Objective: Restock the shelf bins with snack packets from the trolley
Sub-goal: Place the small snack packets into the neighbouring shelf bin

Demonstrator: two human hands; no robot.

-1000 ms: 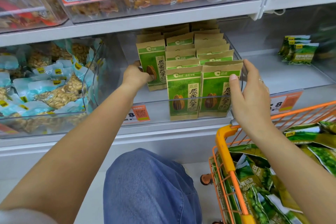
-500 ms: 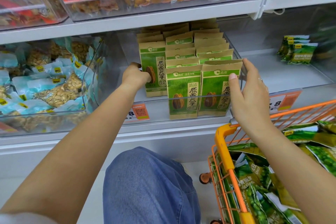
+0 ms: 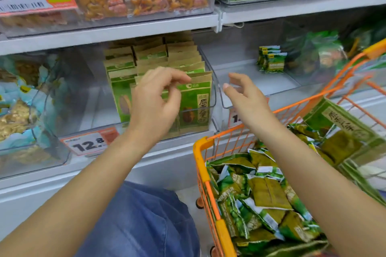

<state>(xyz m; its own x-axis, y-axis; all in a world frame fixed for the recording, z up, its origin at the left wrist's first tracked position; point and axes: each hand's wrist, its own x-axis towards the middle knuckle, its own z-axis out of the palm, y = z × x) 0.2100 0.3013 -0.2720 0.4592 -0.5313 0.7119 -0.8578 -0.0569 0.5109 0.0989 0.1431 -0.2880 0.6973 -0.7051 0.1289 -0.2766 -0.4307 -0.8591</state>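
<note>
Your grey metal shelf point(image 3: 129, 33) runs across the whole view, with another tier of clear bins of snacks above it. On your right stands the orange wire trolley point(image 3: 203, 165), its yellow-orange corner just below the shelf's front lip; it is heaped with green snack packets point(image 3: 259, 190), and a larger kraft-and-green seed packet point(image 3: 342, 125) leans against its far side. On your left, a clear bin of pale-blue nut packets point(image 3: 23, 110) sits against the shelf edge.

Straight ahead, the clear plastic shelf bin point(image 3: 211, 108) holds rows of upright kraft-and-green seed packets point(image 3: 194, 106) packed toward its right wall, leaving open floor along its left side. The neighbouring clear bin to the right point(image 3: 261, 83) has a broad bare floor, with only a small stack of green packets point(image 3: 273, 61) near its back.

Your left hand point(image 3: 154, 100) hangs in front of the seed packets, fingers loosely curled, forefinger and thumb drawn near one another; motion blur keeps you from telling whether they pinch a packet top or hold nothing. Your right hand point(image 3: 244, 98) floats above the trolley's rim in front of the bin divider, fingers relaxed and spread, holding nothing. An orange-and-white price tag point(image 3: 89, 144) reading 12.8 sits on the shelf lip below your left wrist.
</note>
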